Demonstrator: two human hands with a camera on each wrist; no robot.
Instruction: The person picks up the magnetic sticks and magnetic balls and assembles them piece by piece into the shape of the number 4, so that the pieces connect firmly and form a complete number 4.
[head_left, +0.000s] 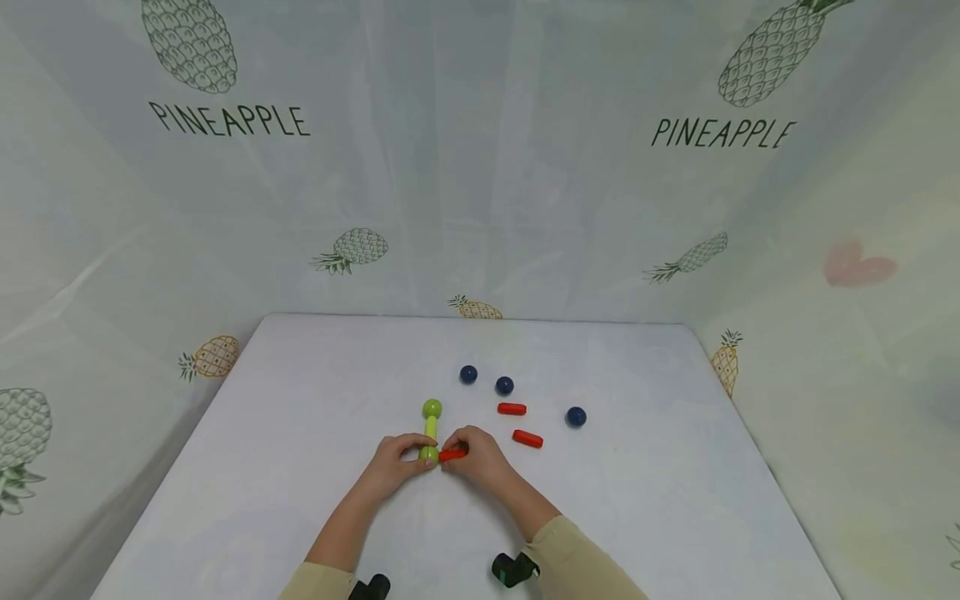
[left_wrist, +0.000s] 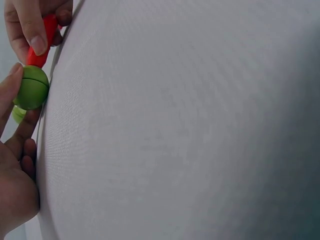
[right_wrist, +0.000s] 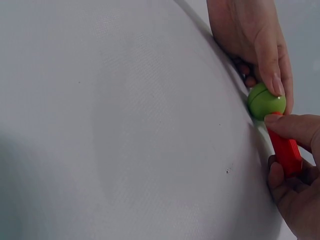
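Right hand (head_left: 477, 460) pinches a red plastic-looking rod (right_wrist: 285, 150), best kept square to the glossy green ball (right_wrist: 264, 105) the left hand (head_left: 393, 462) pinches alongside.

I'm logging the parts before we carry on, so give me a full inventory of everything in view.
Table: 1, white, beneath the pieces
Patterned cloth: pieces uncountable, pale with printed pineapples, behind and beside the table
Green rod: 1, yellow-green, left of the table's middle
Green balls: 2, green, one at each end of the rod
Red rods: 3, red, two loose, one held
Navy balls: 3, dark blue, two beyond the loose red rods, one to their right
Black devices: 2, black, one by each wrist
Sleeves: 2, tan, bottom edge
Left hand: 1, bare, pinching the nearer green ball
Right hand: 1, bare, pinching a red rod
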